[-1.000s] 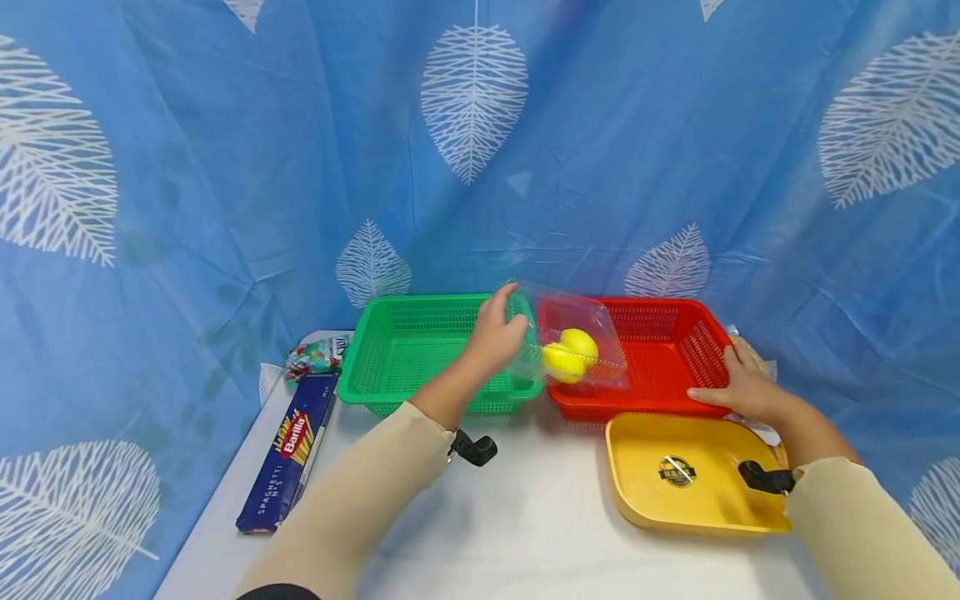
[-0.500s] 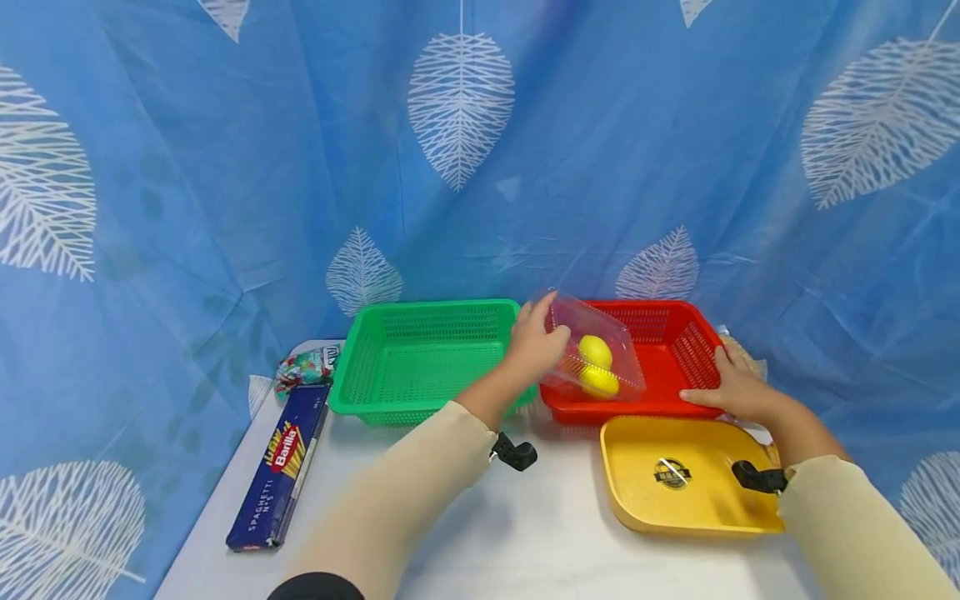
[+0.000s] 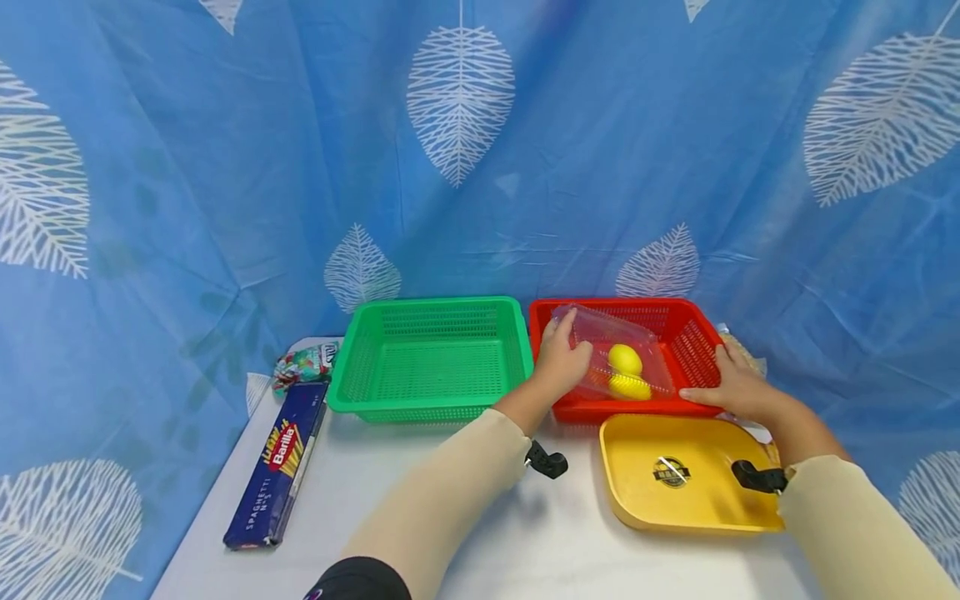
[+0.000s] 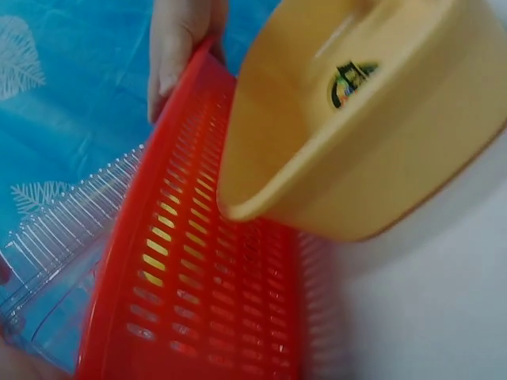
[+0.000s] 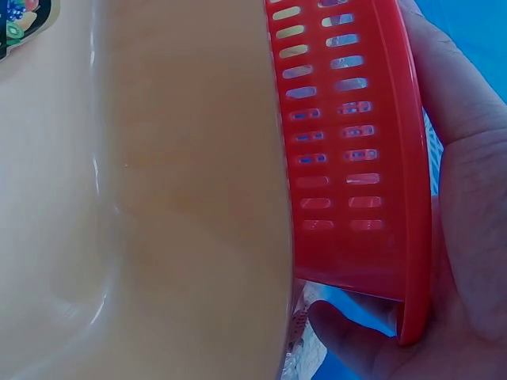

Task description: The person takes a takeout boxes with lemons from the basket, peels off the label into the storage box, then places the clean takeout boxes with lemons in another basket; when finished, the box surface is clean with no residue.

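In the head view my left hand (image 3: 558, 358) grips the left edge of a clear plastic container (image 3: 652, 337) with two yellow lemons (image 3: 626, 360) in it. The container sits tilted within the red basket (image 3: 675, 310); whether it touches the floor of the basket I cannot tell. Its ridged edge, the clear plastic container (image 4: 79, 210), shows beyond the basket wall in the left wrist view. My right hand (image 3: 738, 387) holds the red basket by its right corner. Seen from the right wrist, the thumb and fingers of that hand (image 5: 475, 190) lie around the red rim.
A green basket (image 3: 431, 412) stands left of the red one. In front of the red basket lies a yellow tray (image 3: 637, 487). A blue spaghetti box (image 3: 273, 467) and a colourful bag (image 3: 303, 367) lie at the left. A package (image 3: 750, 358) is partly hidden behind my right hand.
My left hand has carried the container with the lemons rightward and down, from between the baskets into the red basket. My right hand has stayed on the rim.
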A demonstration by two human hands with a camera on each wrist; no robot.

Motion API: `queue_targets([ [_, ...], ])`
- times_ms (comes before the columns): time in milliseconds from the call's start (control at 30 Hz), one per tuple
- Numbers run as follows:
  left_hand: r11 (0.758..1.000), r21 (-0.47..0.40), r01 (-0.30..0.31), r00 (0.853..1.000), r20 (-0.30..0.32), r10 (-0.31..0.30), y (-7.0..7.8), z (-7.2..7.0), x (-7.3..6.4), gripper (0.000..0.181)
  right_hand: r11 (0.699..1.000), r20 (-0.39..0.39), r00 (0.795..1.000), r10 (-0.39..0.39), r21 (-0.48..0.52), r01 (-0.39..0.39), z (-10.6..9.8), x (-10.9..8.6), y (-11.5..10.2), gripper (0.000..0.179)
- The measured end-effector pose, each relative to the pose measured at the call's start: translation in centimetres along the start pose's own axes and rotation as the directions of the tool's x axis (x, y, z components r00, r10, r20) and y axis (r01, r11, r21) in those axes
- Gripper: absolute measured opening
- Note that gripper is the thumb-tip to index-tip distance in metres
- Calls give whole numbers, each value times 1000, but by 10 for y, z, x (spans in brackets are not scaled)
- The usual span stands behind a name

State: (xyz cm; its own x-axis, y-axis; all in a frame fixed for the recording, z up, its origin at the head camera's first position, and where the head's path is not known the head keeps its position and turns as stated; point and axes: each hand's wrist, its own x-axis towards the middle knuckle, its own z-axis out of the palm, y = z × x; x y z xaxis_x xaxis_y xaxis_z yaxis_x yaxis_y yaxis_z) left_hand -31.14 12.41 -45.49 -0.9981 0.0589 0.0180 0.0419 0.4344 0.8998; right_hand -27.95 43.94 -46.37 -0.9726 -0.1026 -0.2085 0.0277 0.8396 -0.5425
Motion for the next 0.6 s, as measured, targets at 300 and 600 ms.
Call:
queue_targets([
  [300, 982, 187, 19, 996, 88, -36, -1, 11, -4, 80, 1000, 1, 1000, -4, -20, 4, 1, -3, 5, 139],
  [600, 915, 403, -21, 989, 142, -40, 1, 18, -6, 79, 999, 0, 1000, -15, -41, 15, -1, -2, -1, 141],
])
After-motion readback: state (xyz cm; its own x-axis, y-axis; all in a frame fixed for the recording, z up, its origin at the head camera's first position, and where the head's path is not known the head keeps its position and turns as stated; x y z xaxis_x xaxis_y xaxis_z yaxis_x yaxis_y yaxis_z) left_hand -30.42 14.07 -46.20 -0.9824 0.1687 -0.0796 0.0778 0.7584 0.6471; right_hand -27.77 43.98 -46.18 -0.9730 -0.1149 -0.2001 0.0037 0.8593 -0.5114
